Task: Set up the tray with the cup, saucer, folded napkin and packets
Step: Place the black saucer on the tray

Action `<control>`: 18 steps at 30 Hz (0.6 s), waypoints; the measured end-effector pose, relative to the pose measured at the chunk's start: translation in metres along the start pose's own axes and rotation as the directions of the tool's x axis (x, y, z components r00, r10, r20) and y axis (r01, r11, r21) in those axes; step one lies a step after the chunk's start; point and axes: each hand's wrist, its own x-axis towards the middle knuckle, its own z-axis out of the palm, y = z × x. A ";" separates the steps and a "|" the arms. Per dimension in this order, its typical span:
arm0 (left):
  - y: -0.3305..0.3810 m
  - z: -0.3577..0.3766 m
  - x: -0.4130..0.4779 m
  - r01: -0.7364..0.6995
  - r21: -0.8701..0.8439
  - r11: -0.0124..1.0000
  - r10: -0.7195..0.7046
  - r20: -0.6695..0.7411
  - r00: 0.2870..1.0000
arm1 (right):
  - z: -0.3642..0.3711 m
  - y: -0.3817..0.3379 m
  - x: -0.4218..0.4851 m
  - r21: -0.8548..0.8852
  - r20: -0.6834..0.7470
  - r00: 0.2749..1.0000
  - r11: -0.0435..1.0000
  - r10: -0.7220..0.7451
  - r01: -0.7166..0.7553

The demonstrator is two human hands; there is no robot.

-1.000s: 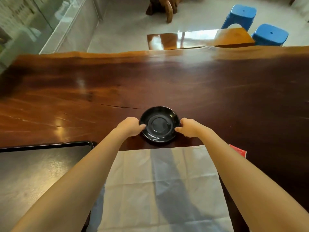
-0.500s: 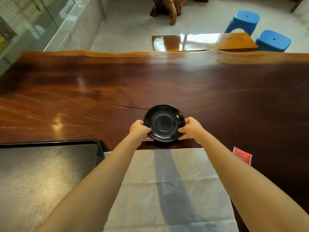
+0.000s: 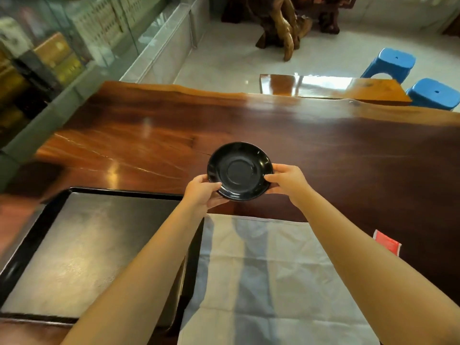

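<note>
The left hand and right hand are pinching opposite rims of the black saucer, holding it at frame centre, seemingly just clear of the table. The saucer step is under way. Next it is probably needing a carry to the lower left, onto the tray, and setting down flat. The napkin is lying unfolded at lower centre, with a red packet just to its right. No writing is showing legibly.

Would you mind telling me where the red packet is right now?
In the head view, the red packet lies on the table at the right, right of the napkin, partly hidden by the right forearm.
</note>
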 end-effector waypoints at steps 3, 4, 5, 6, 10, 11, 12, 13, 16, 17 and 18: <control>0.005 -0.042 -0.014 -0.030 -0.062 0.998 0.027 -0.057 0.998 | 0.038 -0.011 -0.012 -0.018 0.057 0.998 0.999 -0.036 0.037; 0.007 -0.058 -0.018 -0.039 -0.079 0.996 0.033 -0.075 0.997 | 0.052 -0.015 -0.016 -0.025 0.080 0.996 0.999 -0.044 0.046; 0.008 -0.073 -0.022 -0.047 -0.098 0.994 0.038 -0.091 0.995 | 0.067 -0.018 -0.019 -0.034 0.099 0.994 0.998 -0.046 0.050; 0.009 -0.090 -0.026 -0.053 -0.118 0.992 0.040 -0.105 0.994 | 0.082 -0.021 -0.023 -0.041 0.119 0.992 0.998 -0.047 0.052; 0.005 -0.154 -0.037 -0.091 -0.181 0.979 0.063 -0.157 0.986 | 0.141 -0.026 -0.034 -0.051 0.216 0.975 0.996 -0.055 0.068; 0.004 -0.167 -0.040 -0.098 -0.192 0.976 0.064 -0.179 0.982 | 0.155 -0.025 -0.036 -0.058 0.240 0.969 0.996 -0.055 0.070; 0.001 -0.181 -0.042 -0.104 -0.205 0.973 0.061 -0.206 0.977 | 0.168 -0.023 -0.038 -0.062 0.264 0.963 0.995 -0.057 0.075; -0.002 -0.195 -0.044 -0.109 -0.217 0.970 0.057 -0.232 0.971 | 0.183 -0.020 -0.039 -0.060 0.291 0.955 0.995 -0.060 0.081; -0.013 -0.233 -0.048 -0.108 -0.271 0.957 0.026 -0.290 0.957 | 0.224 -0.008 -0.041 -0.077 0.361 0.931 0.993 -0.057 0.091; -0.018 -0.245 -0.047 -0.097 -0.289 0.952 0.002 -0.309 0.951 | 0.238 -0.004 -0.042 -0.096 0.375 0.926 0.991 -0.049 0.091; -0.023 -0.256 -0.046 -0.079 -0.310 0.947 -0.030 -0.332 0.943 | 0.252 0.000 -0.043 -0.116 0.386 0.922 0.989 -0.037 0.088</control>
